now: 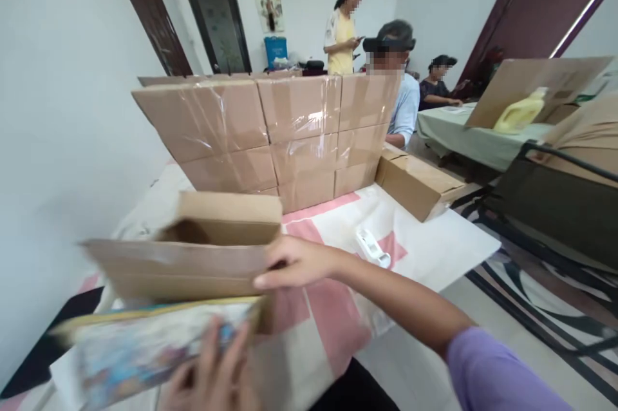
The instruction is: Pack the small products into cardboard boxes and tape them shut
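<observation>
An open brown cardboard box lies on the table in front of me, its flaps up and blurred by motion. My right hand grips the box's right end, fingers wrapped over the edge. Low in the view my left hand holds a flat, colourfully printed package just below the box's opening. The package is smeared by motion and its print cannot be read.
A wall of taped cardboard boxes stands at the back of the table, with one more box lying to its right. A white tape dispenser rests on the pink and white cloth. Three people are behind. A yellow jug sits on a far table.
</observation>
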Tool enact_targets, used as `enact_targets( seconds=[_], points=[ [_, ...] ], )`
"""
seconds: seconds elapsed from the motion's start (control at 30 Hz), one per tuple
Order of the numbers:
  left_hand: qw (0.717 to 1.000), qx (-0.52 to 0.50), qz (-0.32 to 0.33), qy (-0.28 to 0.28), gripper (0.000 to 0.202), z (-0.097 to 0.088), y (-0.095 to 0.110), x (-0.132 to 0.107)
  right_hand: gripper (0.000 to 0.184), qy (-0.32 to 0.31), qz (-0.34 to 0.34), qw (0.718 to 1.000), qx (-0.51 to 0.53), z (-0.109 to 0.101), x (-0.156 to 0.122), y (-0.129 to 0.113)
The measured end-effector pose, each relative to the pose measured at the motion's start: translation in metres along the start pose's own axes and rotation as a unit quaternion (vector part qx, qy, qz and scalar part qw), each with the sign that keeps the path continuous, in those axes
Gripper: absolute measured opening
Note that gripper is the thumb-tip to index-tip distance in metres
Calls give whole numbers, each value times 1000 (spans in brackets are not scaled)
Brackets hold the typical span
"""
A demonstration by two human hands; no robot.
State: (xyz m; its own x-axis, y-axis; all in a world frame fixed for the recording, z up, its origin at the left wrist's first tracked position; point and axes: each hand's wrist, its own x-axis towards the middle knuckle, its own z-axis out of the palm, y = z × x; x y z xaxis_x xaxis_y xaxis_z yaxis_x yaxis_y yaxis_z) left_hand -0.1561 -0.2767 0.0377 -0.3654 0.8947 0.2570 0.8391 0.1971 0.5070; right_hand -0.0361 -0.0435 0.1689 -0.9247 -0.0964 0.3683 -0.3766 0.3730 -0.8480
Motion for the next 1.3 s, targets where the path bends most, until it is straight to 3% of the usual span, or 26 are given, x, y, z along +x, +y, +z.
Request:
enact_targets(
  seconds=[0.07, 0.17, 0.23, 0.27, 0.33, 0.4, 0.47, 0.6, 0.7, 0.83, 1.03, 1.13, 1.2, 1.3],
  points=[
    [998, 64, 14, 15, 73, 47, 41, -26, 45, -14, 104, 994, -25, -14, -59, -9],
    [992, 99, 75, 11, 78, 115, 99, -40, 58, -19, 193, 976, -100, -33, -123, -21],
    [994, 67, 88, 6, 82, 139, 120, -40, 53, -23, 204, 966, -160, -44, -146, -30],
    [995, 50, 87, 4, 83, 142, 124, -38, 47, -30, 207, 959, -193, -48, -152, -35],
    [996, 35, 79, -2, 81, 131, 121, -29, 49, -50, 218, 937, -268, -56, -157, -44],
    [996, 43, 74, -18, 71, 105, 112, -12, 59, -67, 222, 910, -345, -59, -155, -48],
    [994, 62, 74, -50, 61, 72, 106, 10, 57, -78, 205, 890, -399, -59, -150, -47],
    [984, 96, 77, -126, 66, 29, 105, 47, 60, -73, 178, 862, -470, -55, -143, -33],
    [969, 135, 78, -190, 59, 22, 104, 50, 66, -47, 188, 845, -498, -53, -140, -22],
    [959, 156, 92, -220, 46, 20, 96, 39, 60, -60, 208, 840, -497, -49, -139, -16],
    [939, 201, -5, -279, 38, -1, 87, 35, 60, -94, 179, 837, -508, -41, -141, -20],
    [948, 198, 4, -250, 33, -25, 89, 29, 60, -113, 146, 841, -509, -39, -141, -22],
    [966, 144, 43, -210, 34, -48, 93, 20, 63, -107, 117, 849, -504, -37, -143, -23],
    [990, 40, 103, -87, 56, -89, 99, 8, 65, -86, 87, 856, -502, -30, -148, -26]
  ],
)
